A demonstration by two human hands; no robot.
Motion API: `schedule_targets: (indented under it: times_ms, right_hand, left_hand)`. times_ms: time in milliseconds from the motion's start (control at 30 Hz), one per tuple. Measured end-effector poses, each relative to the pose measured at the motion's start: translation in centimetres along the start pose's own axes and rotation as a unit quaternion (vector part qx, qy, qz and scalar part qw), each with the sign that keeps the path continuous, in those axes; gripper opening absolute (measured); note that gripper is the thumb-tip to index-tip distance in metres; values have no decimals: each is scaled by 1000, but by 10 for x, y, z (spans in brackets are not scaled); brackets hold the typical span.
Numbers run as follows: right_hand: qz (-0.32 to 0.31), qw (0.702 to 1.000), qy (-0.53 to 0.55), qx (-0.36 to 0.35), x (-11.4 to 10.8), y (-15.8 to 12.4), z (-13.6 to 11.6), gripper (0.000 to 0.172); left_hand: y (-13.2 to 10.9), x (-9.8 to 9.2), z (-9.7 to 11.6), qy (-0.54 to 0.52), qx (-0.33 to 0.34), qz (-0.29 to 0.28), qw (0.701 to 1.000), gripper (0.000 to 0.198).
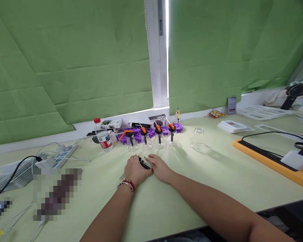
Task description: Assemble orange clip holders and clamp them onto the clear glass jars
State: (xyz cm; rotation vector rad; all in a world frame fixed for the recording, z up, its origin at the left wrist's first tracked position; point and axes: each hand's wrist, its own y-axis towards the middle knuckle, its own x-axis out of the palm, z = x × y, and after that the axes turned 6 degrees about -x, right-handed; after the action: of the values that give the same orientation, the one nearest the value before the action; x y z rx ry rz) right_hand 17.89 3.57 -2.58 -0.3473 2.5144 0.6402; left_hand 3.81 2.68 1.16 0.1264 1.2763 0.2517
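Observation:
My left hand (134,170) and my right hand (159,167) meet on the pale green table (192,188). Both have fingers curled around a small black part (143,163) held between them. A thin metal piece (121,176) sticks out to the left of my left hand, which wears a red and silver bracelet. Just beyond the hands stand several small clear glass jars with black and orange pump tops (158,137) in a row. One bare glass jar (197,138) without a top sits apart to the right.
A water bottle (103,135) with a red cap stands left of the jars, purple plastic parts (166,129) behind them. A power strip (63,154) and cables lie at the left. An orange mat (272,158) with a white charger lies at the right, white cards (233,126) behind.

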Motion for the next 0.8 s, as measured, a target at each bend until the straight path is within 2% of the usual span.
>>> schedule_targets:
  times_ms: [233,500,700,800]
  right_hand:
    - [-10,999,-29,-27,-2,0,-3,44]
    - [-19,995,-94,-26,-3,-1,-7,40]
    - [20,995,-95,27,-11,-10,0,50]
    - [12,993,-112,27,-16,-10,2,46]
  left_hand:
    - [-1,-4,3,3,-9,-9,1000,57]
    - [1,-3,3,0,-24,-19,1000,70]
    - [2,0,-5,4,-39,-14,999,88]
    - [-1,-2,-9,20,-42,-13,999,100]
